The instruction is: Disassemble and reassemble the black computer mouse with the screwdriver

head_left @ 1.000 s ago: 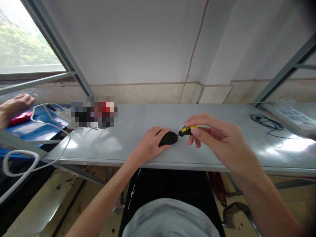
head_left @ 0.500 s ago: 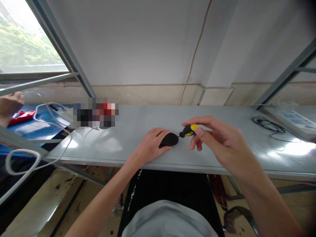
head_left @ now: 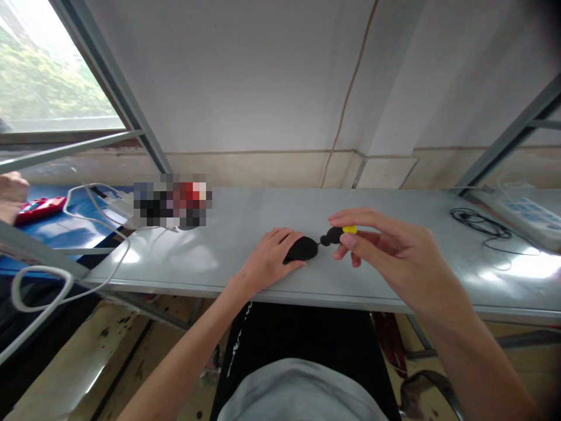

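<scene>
A black computer mouse [head_left: 301,249] lies on the grey table, with my left hand [head_left: 274,254] closed around its left side. Between the thumb and fingers of my right hand [head_left: 381,245] is a stubby black-and-yellow screwdriver [head_left: 335,235]. Its short shaft points left and meets the right end of the mouse. The very tip is too small to make out. Part of the screwdriver handle is hidden by my fingers.
A coiled black cable [head_left: 477,223] and a white power strip [head_left: 532,213] lie on the right. White cables [head_left: 99,219] run across the left end. Another person's hand [head_left: 13,193] is at far left by a red object [head_left: 41,209] on a blue surface. Metal posts frame both sides.
The screwdriver handle has turned in my right fingers and shows less yellow. My left hand keeps its hold on the mouse. The other person's hand has shifted slightly left and down.
</scene>
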`<state>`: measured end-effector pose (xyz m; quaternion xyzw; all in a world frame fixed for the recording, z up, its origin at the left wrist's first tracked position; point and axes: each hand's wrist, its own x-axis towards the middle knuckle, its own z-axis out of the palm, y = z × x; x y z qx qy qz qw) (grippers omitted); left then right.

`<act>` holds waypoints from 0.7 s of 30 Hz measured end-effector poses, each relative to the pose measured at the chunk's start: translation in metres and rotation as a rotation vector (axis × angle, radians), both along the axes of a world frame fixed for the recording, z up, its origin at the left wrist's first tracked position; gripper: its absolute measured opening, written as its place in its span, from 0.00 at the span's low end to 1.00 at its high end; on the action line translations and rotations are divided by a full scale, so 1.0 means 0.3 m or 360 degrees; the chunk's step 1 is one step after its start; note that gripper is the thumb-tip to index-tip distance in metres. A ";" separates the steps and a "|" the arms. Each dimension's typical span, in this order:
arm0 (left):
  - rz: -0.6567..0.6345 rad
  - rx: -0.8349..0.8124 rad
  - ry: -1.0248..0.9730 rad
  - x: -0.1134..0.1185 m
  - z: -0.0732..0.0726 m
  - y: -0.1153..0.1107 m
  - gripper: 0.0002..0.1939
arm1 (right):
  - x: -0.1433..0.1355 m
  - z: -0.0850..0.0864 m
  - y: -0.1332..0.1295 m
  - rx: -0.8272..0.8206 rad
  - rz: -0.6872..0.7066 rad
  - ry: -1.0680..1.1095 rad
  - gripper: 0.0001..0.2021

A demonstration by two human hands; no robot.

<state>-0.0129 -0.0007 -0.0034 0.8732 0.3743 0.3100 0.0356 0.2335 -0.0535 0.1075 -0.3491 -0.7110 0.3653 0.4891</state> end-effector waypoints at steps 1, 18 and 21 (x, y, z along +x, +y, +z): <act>-0.0003 0.0000 0.0003 0.000 0.001 -0.001 0.28 | 0.000 -0.001 0.002 0.0014 0.0008 0.0006 0.09; 0.0005 0.0018 0.0030 -0.001 0.003 -0.002 0.29 | 0.001 0.012 -0.003 0.0016 -0.0098 -0.0107 0.13; 0.0001 0.0019 0.0033 -0.002 0.000 0.000 0.29 | 0.000 0.014 -0.004 0.0013 -0.0071 -0.0135 0.12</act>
